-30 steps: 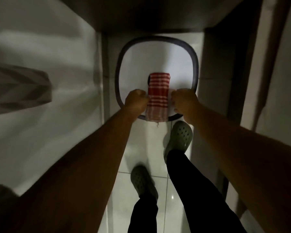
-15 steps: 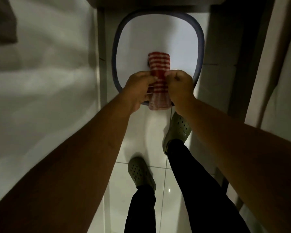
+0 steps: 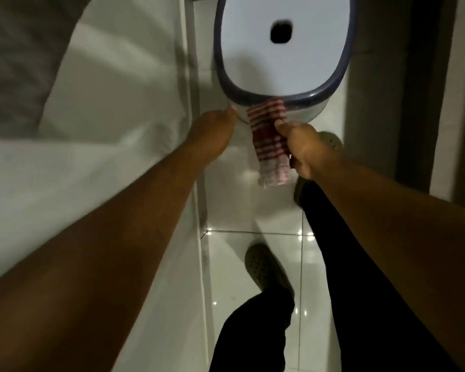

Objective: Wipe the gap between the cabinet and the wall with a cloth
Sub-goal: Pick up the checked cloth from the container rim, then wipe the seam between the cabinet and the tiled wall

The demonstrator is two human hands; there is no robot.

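A red and white striped cloth point(image 3: 269, 140) hangs folded over the near rim of a white tub with a dark blue rim point(image 3: 255, 96). My right hand point(image 3: 301, 147) pinches the cloth on its right side. My left hand point(image 3: 212, 135) sits at the tub's near left corner, fingertips against its rim; whether it grips the rim is hidden. The tub stands on the floor in the narrow space between a white surface point(image 3: 113, 124) on the left and a dark upright panel point(image 3: 419, 89) on the right.
A dark hole point(image 3: 281, 32) shows in the tub's white bottom. Glossy white floor tiles point(image 3: 269, 218) run below. My two feet in grey-green clogs point(image 3: 263, 267) and black trousers stand right behind the tub. A strip of skirting point(image 3: 199, 183) edges the left surface.
My hands came apart: the left let go of the cloth and moved to the tub's left corner. The right drew the cloth back over the near rim. The view shifted closer to the tub.
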